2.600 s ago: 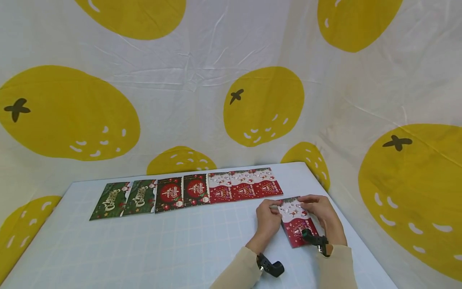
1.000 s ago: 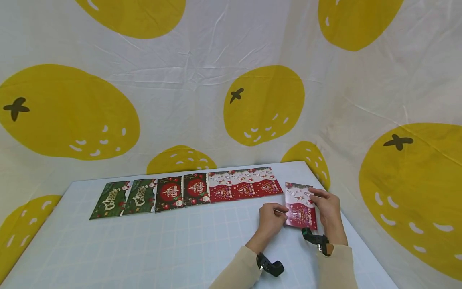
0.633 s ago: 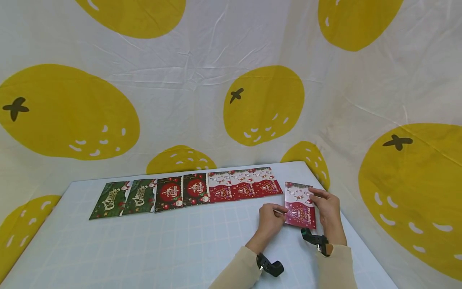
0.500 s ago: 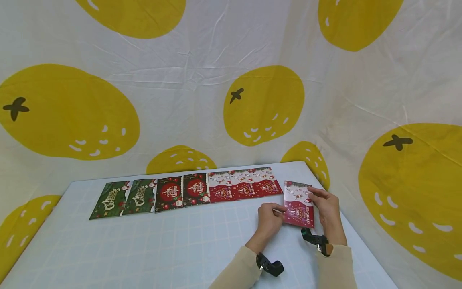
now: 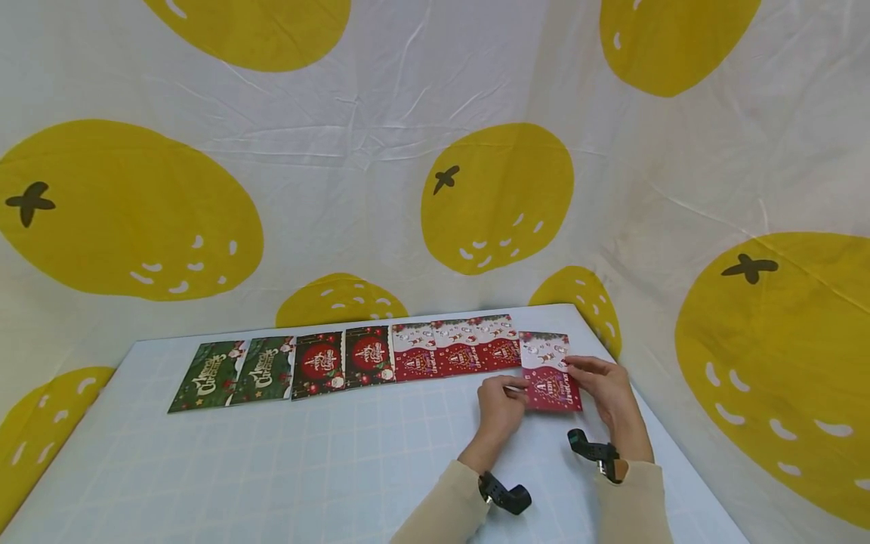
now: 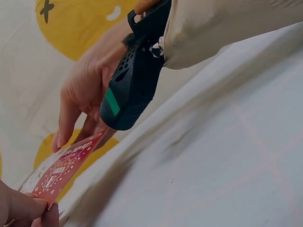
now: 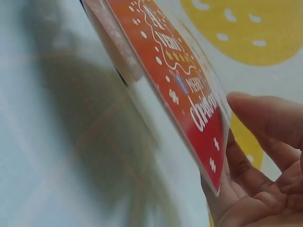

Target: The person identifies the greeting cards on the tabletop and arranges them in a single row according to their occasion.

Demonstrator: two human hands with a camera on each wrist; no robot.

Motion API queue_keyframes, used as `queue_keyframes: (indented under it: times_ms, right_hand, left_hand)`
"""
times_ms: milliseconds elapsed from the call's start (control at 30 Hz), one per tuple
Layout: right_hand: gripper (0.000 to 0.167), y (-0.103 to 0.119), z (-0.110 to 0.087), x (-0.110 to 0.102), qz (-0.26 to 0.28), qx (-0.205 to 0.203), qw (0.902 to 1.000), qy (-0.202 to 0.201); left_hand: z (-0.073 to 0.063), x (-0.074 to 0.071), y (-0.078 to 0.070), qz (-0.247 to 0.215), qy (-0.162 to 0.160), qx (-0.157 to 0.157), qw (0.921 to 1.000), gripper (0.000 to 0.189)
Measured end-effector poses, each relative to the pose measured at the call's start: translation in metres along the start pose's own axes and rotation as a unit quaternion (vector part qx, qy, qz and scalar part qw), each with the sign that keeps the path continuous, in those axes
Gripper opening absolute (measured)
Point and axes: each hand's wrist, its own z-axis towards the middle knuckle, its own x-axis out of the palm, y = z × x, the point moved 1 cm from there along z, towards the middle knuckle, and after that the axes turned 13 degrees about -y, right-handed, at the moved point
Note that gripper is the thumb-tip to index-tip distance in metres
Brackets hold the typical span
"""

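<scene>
A red and white Christmas card [image 5: 547,384] is held off the table at the right end of the card row, its printed front facing up. My left hand [image 5: 500,409] pinches its lower left edge, with thumb and finger at the card's edge in the left wrist view. My right hand [image 5: 610,397] grips the right edge; in the right wrist view the thumb is at the front edge and the other fingers are behind the card [image 7: 182,90]. Just left of it lie matching red and white cards [image 5: 462,359], flat on the table.
Further left in the row are two dark cards with red circles [image 5: 319,365] and two green cards [image 5: 209,378]. The pale checked table [image 5: 285,468] meets a hanging cloth [image 5: 381,204] printed with yellow fruit at its back and right edges.
Both hands have carried the card away from the person and to the left, toward the row's right end. Earlier it was nearer the person and tilted; the other cards stay put.
</scene>
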Motion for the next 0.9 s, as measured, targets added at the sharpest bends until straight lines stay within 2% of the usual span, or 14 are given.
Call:
queue_keyframes:
  times_ms: [333,500,900]
  right_hand:
    - [0.035,0.002,-0.003,0.002,-0.024,-0.027,0.9979,0.053]
    - [0.035,0.002,-0.004,0.003,-0.032,-0.031,0.9969,0.065]
    - [0.035,-0.002,-0.004,0.007,-0.015,-0.036,0.9954,0.088]
  left_hand:
    - [0.006,-0.005,-0.001,-0.034,-0.041,0.019,0.9984,0.035]
    - [0.009,-0.008,-0.002,-0.024,-0.053,0.014,0.9982,0.033]
    - [0.016,-0.012,0.001,-0.009,-0.069,-0.026,0.9972,0.031]
